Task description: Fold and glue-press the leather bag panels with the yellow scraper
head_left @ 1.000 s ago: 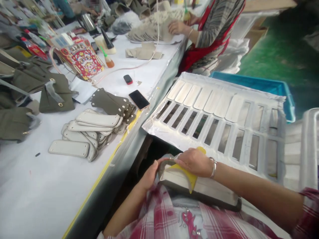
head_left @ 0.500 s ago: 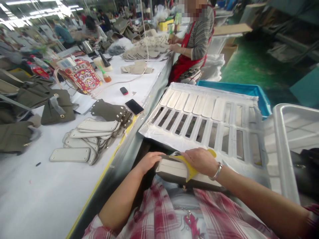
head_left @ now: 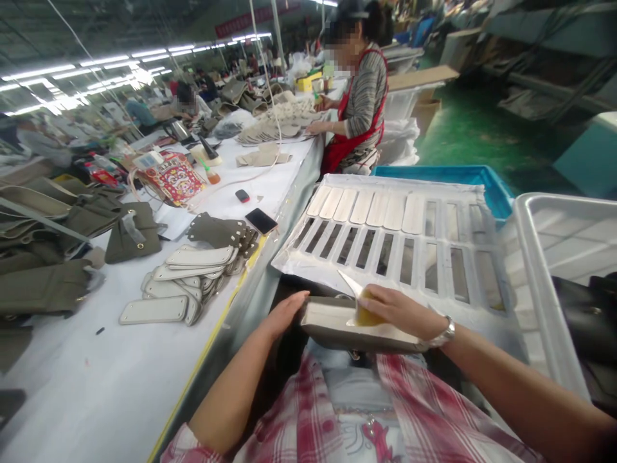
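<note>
Across my lap lies a dark grey-brown bag piece with its pale long side facing up. My left hand rests at its left end, fingers reaching over the corner and partly hidden behind it. Over the middle of the piece, my right hand is closed round a yellow bottle with a pointed white nozzle tilted up and to the left. The lower part of the bottle is close to the pale surface.
Ahead, a white slotted tray holds pale strips. Pale strips, dark pieces and a phone lie on the left table. A white basket stands right; a person works beyond.
The yellow bottle, earlier a blurred yellow shape at the piece, is now sharper with its nozzle pointing up-left. My right hand has shifted slightly right. The view has tilted upward.
</note>
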{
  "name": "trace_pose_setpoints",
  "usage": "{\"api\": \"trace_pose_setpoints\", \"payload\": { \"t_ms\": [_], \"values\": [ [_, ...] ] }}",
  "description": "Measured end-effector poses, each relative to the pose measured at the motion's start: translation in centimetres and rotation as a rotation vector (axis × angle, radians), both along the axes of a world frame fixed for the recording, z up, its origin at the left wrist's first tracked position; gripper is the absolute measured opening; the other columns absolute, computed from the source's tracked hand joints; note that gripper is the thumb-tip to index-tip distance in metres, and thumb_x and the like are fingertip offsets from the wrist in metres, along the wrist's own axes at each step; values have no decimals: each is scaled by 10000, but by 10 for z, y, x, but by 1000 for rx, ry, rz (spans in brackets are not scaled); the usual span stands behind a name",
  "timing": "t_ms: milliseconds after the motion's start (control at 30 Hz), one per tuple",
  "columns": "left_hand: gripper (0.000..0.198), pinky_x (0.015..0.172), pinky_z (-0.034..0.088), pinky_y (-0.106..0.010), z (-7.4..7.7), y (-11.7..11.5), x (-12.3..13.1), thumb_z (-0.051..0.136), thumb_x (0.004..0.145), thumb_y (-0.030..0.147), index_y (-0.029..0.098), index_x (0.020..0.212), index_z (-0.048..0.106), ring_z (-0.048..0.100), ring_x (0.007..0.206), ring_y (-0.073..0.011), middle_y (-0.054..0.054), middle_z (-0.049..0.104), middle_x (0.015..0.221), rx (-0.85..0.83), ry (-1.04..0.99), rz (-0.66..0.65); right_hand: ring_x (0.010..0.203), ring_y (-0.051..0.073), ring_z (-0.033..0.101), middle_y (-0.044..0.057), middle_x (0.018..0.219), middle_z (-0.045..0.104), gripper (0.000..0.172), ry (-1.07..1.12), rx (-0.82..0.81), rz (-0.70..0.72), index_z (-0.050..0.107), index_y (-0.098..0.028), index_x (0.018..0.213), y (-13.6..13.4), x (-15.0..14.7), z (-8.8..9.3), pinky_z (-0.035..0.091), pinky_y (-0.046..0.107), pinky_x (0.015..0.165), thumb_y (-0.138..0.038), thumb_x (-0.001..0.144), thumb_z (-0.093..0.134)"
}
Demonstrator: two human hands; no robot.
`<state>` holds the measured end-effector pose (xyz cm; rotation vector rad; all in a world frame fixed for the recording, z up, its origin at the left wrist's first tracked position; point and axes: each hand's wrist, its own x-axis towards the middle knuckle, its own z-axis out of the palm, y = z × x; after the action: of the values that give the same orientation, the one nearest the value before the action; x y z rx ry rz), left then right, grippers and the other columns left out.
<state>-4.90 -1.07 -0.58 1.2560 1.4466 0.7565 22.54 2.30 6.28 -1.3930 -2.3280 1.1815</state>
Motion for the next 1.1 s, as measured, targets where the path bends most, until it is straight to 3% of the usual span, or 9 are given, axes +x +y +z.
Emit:
{"api": "trace_pose_setpoints", "payload": {
  "t_ms": [100, 167, 267, 333, 467, 633, 800, 900, 1100],
  "values": [
    [441, 457, 406, -184, -6, -21, -7, 432, 858, 492, 215, 1166, 585, 559, 585, -95, -82, 600, 1173, -66, -160, 216, 668, 161, 567, 36, 763, 606, 227, 159, -247, -86, 507, -181, 792, -30, 14, 7, 448, 271, 593, -405, 817, 491],
    [517, 385, 359, -166, -10, -32, -4, 420, 854, 554, 231, 1246, 514, 509, 458, -66, -79, 655, 985, -132, -323, 179, 672, 179, 604, 54, 800, 615, 215, 271, -470, -154, 480, -189, 849, -54, 16, 4, 472, 275, 562, -403, 826, 470],
    [622, 446, 469, -218, -15, -37, 9, 361, 848, 629, 279, 1363, 346, 590, 486, -124, -35, 642, 745, -259, -557, 54, 656, 195, 642, 62, 830, 607, 195, 350, -664, -237, 433, -204, 894, -82, 9, -10, 491, 268, 515, -391, 841, 446],
    [621, 505, 525, -278, -17, -35, 17, 341, 847, 644, 306, 1366, 311, 635, 561, -156, -52, 651, 863, -286, -668, 33, 618, 183, 643, 42, 790, 605, 187, 332, -660, -253, 421, -200, 890, -93, 0, -19, 492, 256, 495, -376, 838, 457],
    [560, 595, 555, -308, -20, -29, 24, 328, 860, 630, 260, 1268, 433, 643, 800, -197, -86, 590, 1131, -208, -800, 68, 579, 164, 638, 25, 729, 618, 115, 329, -627, -283, 436, -189, 898, -98, -19, -29, 505, 258, 507, -292, 848, 443],
    [573, 728, 540, -353, -24, -27, 29, 237, 872, 644, 255, 1216, 479, 597, 962, -222, -62, 586, 1150, -181, -850, 144, 552, 176, 628, -3, 597, 589, 54, 436, -688, -375, 421, -193, 879, -99, -50, -35, 511, 296, 530, -244, 875, 402],
    [631, 821, 494, -351, -30, -31, 36, 201, 852, 682, 239, 1194, 493, 573, 1037, -237, -62, 595, 1157, -143, -874, 266, 584, 174, 640, -2, 699, 608, 45, 589, -757, -550, 396, -214, 849, -112, -86, -41, 519, 310, 557, -227, 863, 436],
    [648, 859, 468, -342, -35, -32, 40, 201, 854, 680, 216, 1207, 484, 559, 1070, -249, -68, 608, 1136, -119, -911, 306, 568, 157, 619, -8, 661, 599, 46, 645, -749, -622, 402, -211, 833, -120, -102, -47, 493, 277, 540, -235, 867, 420],
    [602, 928, 428, -355, -50, -31, 47, 235, 885, 624, 183, 1209, 485, 565, 1059, -234, -72, 632, 1079, -66, -980, 397, 527, 125, 546, 9, 644, 599, 156, 589, -795, -622, 515, -183, 798, -120, -112, -54, 415, 231, 492, -297, 864, 431]
  ]
}}
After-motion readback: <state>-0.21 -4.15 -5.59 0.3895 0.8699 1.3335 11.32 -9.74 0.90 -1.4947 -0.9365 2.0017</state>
